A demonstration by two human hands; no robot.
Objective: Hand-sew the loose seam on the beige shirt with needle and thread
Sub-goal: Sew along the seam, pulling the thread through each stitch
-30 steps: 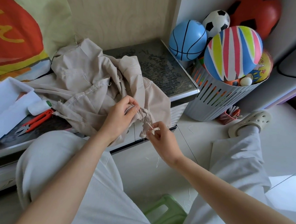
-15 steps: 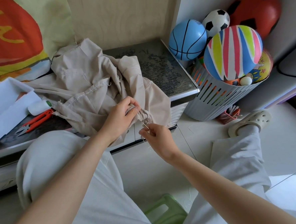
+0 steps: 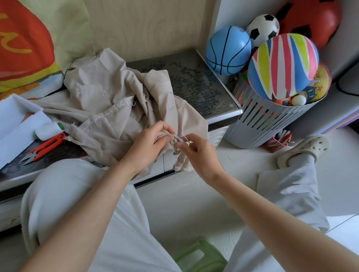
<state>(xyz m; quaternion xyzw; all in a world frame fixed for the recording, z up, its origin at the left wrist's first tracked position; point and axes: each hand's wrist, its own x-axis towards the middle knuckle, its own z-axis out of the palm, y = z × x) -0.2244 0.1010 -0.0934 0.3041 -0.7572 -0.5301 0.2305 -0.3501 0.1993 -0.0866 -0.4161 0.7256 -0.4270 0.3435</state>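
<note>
Position of the beige shirt [image 3: 105,102]: crumpled across the middle of the dark glass cabinet top [image 3: 200,88], with one fold hanging over the front edge. My left hand [image 3: 150,143] grips that overhanging fold at the front edge, thumb and fingers curled tight on a bunched strip of fabric. My right hand [image 3: 200,156] sits just beside the left, fingertips almost meeting it. Its thumb and forefinger are pinched narrow on the needle [image 3: 184,136], which stands slanted against the pinched fabric; the other fingers are curled in. The thread is too fine to trace with certainty.

Left part of the cabinet top: orange thread snips [image 3: 44,147] lie near the front edge, blades toward the front-left corner. A small white container with a green cap [image 3: 48,130] rests against their handle end. An open white box [image 3: 4,129] occupies the left end. The shirt's frayed hem lies just beside the snips.

Beyond the right end of the cabinet top, a grey slotted basket [image 3: 265,128] stands on the floor. It holds a striped ball [image 3: 283,66], a blue basketball [image 3: 228,50], a black-and-white football [image 3: 263,28] and a red ball [image 3: 312,15]. A green stool [image 3: 200,259] shows between my legs. A beige clog [image 3: 304,149] is on my right foot, near the basket.
</note>
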